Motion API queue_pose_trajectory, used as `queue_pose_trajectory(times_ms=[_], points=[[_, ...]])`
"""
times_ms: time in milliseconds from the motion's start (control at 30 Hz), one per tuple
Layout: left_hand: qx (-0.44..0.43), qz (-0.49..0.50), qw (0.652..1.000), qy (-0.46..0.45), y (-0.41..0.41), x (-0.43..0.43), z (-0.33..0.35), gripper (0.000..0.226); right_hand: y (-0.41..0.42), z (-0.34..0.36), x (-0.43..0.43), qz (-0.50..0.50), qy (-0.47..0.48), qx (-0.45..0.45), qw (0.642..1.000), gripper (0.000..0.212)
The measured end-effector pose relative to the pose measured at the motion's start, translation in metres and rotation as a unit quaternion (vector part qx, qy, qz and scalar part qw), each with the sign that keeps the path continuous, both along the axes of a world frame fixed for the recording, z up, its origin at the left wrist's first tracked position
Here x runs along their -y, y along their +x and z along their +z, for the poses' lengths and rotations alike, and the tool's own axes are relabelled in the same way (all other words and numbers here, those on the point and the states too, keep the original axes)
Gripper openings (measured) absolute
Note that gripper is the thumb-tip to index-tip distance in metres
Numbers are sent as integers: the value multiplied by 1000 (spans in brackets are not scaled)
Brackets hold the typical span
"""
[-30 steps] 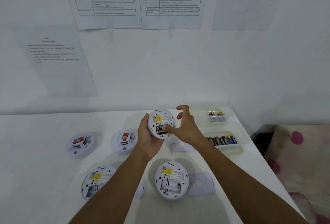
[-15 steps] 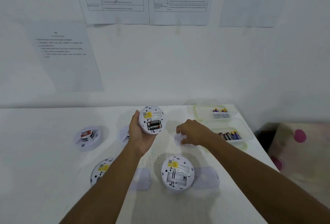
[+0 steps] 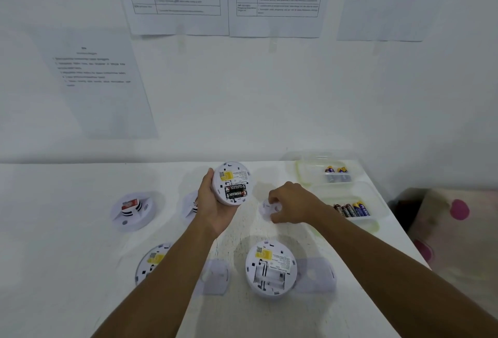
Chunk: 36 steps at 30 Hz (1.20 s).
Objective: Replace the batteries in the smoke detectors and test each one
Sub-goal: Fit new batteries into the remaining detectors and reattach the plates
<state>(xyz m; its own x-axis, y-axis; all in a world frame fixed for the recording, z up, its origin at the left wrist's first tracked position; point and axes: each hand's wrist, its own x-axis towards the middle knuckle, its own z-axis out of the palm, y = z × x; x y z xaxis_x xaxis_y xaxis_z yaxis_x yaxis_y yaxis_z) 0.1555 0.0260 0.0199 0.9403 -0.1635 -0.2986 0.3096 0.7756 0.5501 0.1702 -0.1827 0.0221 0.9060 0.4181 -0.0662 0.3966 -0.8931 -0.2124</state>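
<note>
Head view, left grip (image 3: 215, 211) holding detector (image 3: 233, 182), right grip (image 3: 293, 204) pinching cover (image 3: 265, 207), battery tray (image 3: 336, 194) beside

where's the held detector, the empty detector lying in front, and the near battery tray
held detector (image 3: 234, 180): head view, middle of its back face
empty detector (image 3: 269, 274): head view, its empty bay
near battery tray (image 3: 350, 193): head view, bare far side

On the white table (image 3: 67, 270) four detectors are laid: a face-up detector (image 3: 132, 209) at the left, a half-hidden one (image 3: 189, 204), and two back-up ones (image 3: 151, 263) (image 3: 270, 267). Two plates (image 3: 215, 275) (image 3: 319, 274) and a lid (image 3: 265, 207) are also seen. At the right, batteries (image 3: 353, 209) are kept in two trays (image 3: 310, 170) (image 3: 336, 192).
</note>
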Motion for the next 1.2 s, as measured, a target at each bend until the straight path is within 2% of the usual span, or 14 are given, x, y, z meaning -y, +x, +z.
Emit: queue_pose_trajectory(times_ms=[100, 200, 300, 400, 533, 600, 667, 833, 967, 1100, 1200], points=[[0, 2, 1000, -1, 3, -1, 0, 55, -1, 1, -3, -34, 35, 31, 998, 19], [7, 5, 1000, -6, 6, -3, -1, 54, -1, 2, -2, -67, 77, 84, 991, 26], [11, 16, 1000, -4, 9, -5, -2, 55, -1, 10, -2, -116, 177, 110, 971, 26], [10, 28, 1000, -7, 13, -5, -3, 55, -4, 22, -4, -177, 345, 106, 916, 25], [10, 27, 999, -19, 14, 4, -3, 56, -12, 31, -12, -211, 536, 14, 818, 14], [14, 13, 999, -27, 10, 13, -1, 56, -18, 34, -21, -219, 578, 1, 786, 14], [21, -3, 999, -30, 4, 23, 2, 56, -22, 37, -31, -224, 586, 10, 778, 16], [29, -9, 999, -22, -9, 36, 6, 56, -31, 40, -51, -247, 557, 70, 790, 21], [21, -16, 1000, -11, -14, 37, 10, 57, -40, 39, -62, -231, 481, 116, 838, 11], [8, -26, 999, -16, -17, 36, 15, 62, -47, 32, -66, -185, 355, 165, 901, 41], [3, -31, 999, -24, -17, 35, 16, 62, -49, 31, -66, -181, 319, 174, 914, 44]])
